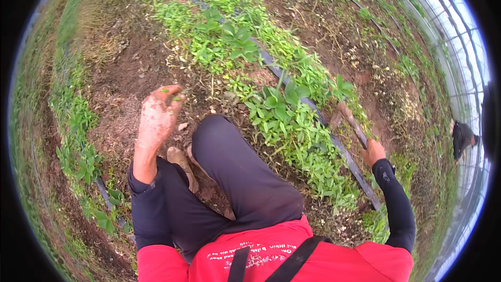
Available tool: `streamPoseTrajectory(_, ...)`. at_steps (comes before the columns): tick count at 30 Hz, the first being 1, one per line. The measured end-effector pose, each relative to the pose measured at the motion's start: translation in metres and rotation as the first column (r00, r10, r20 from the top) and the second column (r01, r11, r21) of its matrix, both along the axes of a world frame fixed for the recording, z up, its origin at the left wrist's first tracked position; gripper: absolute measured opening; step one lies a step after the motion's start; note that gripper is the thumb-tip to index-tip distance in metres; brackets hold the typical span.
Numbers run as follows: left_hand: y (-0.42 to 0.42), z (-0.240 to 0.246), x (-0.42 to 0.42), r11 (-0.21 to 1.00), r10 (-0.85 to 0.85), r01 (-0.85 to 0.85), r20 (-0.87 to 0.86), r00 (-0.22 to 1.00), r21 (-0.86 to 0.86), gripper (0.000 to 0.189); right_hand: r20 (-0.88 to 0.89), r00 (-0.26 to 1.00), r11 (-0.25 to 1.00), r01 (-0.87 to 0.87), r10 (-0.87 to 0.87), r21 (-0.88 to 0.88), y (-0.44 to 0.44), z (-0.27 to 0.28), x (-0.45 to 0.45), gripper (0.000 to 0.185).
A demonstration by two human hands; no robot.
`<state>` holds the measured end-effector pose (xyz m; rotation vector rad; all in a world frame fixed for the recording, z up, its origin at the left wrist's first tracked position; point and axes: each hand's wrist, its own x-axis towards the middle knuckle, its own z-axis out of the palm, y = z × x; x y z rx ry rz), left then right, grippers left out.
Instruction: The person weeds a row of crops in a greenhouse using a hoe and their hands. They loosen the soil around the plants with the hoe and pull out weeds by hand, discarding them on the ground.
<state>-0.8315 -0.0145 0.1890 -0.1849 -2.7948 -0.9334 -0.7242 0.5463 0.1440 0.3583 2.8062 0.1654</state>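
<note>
My right hand (pixel 373 152) grips the dark end of a short hand hoe's wooden handle (pixel 354 125). Its soil-coloured head (pixel 336 119) is down by the black irrigation hose, partly hidden by leaves. Smeared with soil, my left hand (pixel 158 111) hovers over bare ground left of my knee. Its fingers are loosely curled, with a gap to the thumb, and small green leaf scraps cling to them. Between my hands runs a row of low, light green weeds (pixel 309 156). Broader-leaved plants, apparently strawberry (pixel 280 103), stand among them.
The flat black hose (pixel 270 60) runs diagonally along the row. My bent knee (pixel 219 137) and muddy shoe (pixel 182 164) are beside it. Another planted row (pixel 84 164) lies to the left. At far right, a person (pixel 464 139) is near the greenhouse wall (pixel 464 58).
</note>
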Motion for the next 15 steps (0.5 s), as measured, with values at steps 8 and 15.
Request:
streamPoseTrajectory(8,0.074,-0.006,-0.019,0.977,-0.165,0.17,-0.05,0.985,0.126,0.027,0.06,0.993,0.995,0.1,-0.098,-0.023,-0.018,0.01,0.005,0.028)
streamPoseTrajectory(15,0.128,-0.019,-0.013,0.885,-0.367,0.379,-0.096,0.925,0.27,0.026,-0.004,0.989,0.982,0.144,-0.146,-0.122,-0.023,0.012,0.015,0.022)
